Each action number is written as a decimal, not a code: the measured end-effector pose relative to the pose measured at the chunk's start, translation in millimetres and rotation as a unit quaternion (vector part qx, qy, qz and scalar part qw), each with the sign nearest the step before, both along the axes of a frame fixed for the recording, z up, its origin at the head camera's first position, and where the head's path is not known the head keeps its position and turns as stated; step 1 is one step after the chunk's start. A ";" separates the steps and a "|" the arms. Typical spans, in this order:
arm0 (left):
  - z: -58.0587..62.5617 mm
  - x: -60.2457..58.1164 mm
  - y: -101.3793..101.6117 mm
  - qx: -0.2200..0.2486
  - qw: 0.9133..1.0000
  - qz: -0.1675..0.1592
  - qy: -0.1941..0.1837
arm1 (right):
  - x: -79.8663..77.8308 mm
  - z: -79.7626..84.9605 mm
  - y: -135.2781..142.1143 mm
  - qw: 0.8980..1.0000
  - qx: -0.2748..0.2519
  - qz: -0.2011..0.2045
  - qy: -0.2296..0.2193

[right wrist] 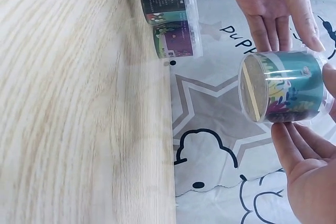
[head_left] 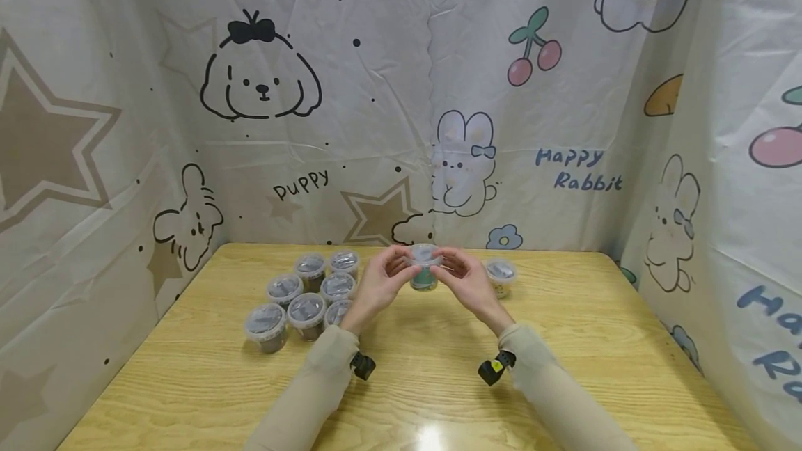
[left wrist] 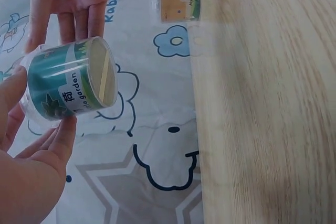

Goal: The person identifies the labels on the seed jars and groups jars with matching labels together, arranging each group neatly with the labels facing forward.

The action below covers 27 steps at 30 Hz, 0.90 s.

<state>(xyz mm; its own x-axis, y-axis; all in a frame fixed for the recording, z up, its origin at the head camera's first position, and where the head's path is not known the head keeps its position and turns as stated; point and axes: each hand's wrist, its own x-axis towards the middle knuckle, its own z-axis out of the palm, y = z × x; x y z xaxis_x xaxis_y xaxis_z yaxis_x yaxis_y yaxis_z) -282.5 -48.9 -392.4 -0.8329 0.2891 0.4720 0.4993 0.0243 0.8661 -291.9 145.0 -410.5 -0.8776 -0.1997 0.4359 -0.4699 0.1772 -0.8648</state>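
Both hands hold a small clear plastic tub (head_left: 424, 280) with a teal wrap label printed "little garden". It is raised off the table at the back middle. The left hand (head_left: 381, 282) grips its left side, and the right hand (head_left: 468, 284) grips the opposite side, thumbs toward me and fingers round the lid end. In the left wrist view, the clear bottom of the tub (left wrist: 102, 74) shows a thin pale stick and beige contents. Just beyond the right hand stands a tub with an orange-yellow label (head_left: 501, 277).
Several lidded tubs with dark contents stand grouped on the left of the wooden table (head_left: 432, 353), the nearest tub (head_left: 267, 326) at the front left. Some are partly behind the left forearm. A printed curtain (head_left: 351, 124) hangs round the table's back and sides.
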 end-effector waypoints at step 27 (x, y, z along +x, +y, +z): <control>-16.6 -18.6 -1.2 -0.035 0.999 0.006 -0.019 | -10.5 -7.3 8.1 0.999 -0.027 0.032 -0.030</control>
